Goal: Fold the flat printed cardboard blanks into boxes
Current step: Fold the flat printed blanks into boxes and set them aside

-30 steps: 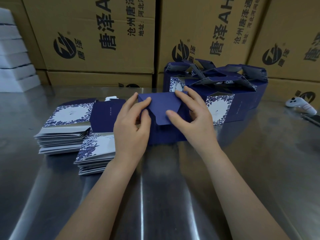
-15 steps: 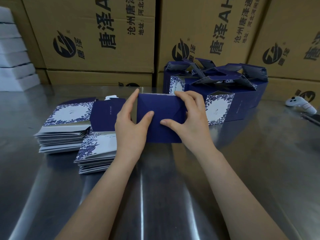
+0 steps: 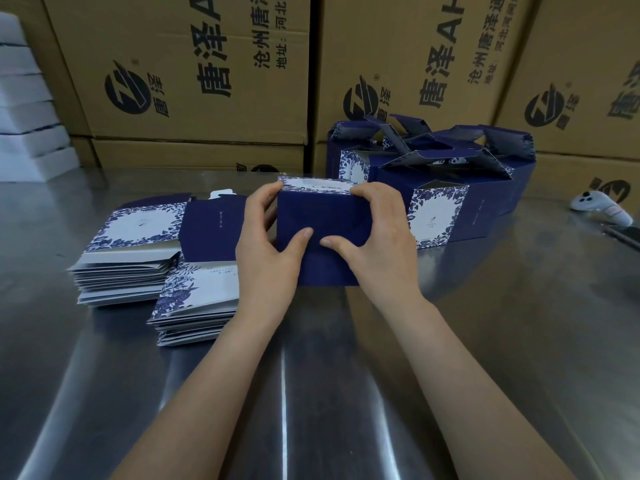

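Note:
A navy blue box (image 3: 323,216) stands on the steel table (image 3: 485,341) in the middle, its plain blue bottom facing me and a white printed side turned up. My left hand (image 3: 268,244) grips its left edge, thumb pressing on the blue face. My right hand (image 3: 377,237) grips the right edge, thumb pressing beside the other. Two stacks of flat blue-and-white printed blanks (image 3: 128,258) (image 3: 197,306) lie to the left. Several folded boxes (image 3: 440,188) with raised handle flaps stand behind on the right.
Large brown shipping cartons (image 3: 194,81) wall off the back of the table. White foam slabs (image 3: 27,116) are piled at the far left. A white controller (image 3: 602,206) and a dark flat object (image 3: 623,235) lie at the right edge.
The bottom flaps have been pressed flat and closed. The box has tipped so its white printed side shows on top, and both thumbs have come together on the blue face.

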The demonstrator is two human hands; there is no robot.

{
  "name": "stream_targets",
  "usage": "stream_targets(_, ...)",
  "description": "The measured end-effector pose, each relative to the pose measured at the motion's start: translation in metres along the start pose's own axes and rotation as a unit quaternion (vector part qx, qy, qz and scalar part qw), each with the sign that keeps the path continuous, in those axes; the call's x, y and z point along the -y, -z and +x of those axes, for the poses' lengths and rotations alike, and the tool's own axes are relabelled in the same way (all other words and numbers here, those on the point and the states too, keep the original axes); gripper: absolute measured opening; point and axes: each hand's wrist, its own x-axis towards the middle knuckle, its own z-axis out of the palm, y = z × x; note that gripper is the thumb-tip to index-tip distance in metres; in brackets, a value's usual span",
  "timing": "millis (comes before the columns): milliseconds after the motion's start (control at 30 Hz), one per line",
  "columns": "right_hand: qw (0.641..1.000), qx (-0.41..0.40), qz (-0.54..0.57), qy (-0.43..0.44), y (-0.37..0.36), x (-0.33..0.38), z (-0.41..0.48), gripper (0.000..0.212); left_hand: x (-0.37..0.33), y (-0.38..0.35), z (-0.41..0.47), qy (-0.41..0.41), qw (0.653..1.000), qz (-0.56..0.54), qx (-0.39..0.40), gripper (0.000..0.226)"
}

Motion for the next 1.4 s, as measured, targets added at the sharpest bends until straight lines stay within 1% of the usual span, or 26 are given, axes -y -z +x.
stream_targets(333,0.998,-0.047,-0.039,0.001,-0.006,0.003,-0.003,0.061,0.008,-0.002,0.000,-0.042,0.996,0.072,-0.033,0.056)
stream_targets(700,0.995,-0.076,-0.059,0.009,-0.007,0.006,-0.004,0.057,0.012,-0.003,-0.001,-0.073,0.990,0.108,-0.048,0.053)
stream_targets(833,0.997,-0.062,-0.045,0.009,-0.005,0.005,-0.003,0.058,0.012,-0.002,-0.001,-0.073,0.990,0.112,-0.046,0.053)
stream_targets(967,0.999,-0.042,-0.007,0.010,-0.004,0.002,-0.002,0.059,0.010,-0.002,0.000,-0.066,0.992,0.100,-0.038,0.056)
stream_targets(1200,0.999,-0.009,0.030,0.013,0.000,-0.001,0.000,0.064,0.009,-0.002,0.001,-0.054,0.995,0.079,-0.012,0.061)
stream_targets(1400,0.998,0.012,0.067,0.005,0.002,0.001,-0.001,0.068,0.008,-0.001,0.001,-0.062,0.997,0.050,0.013,0.062)
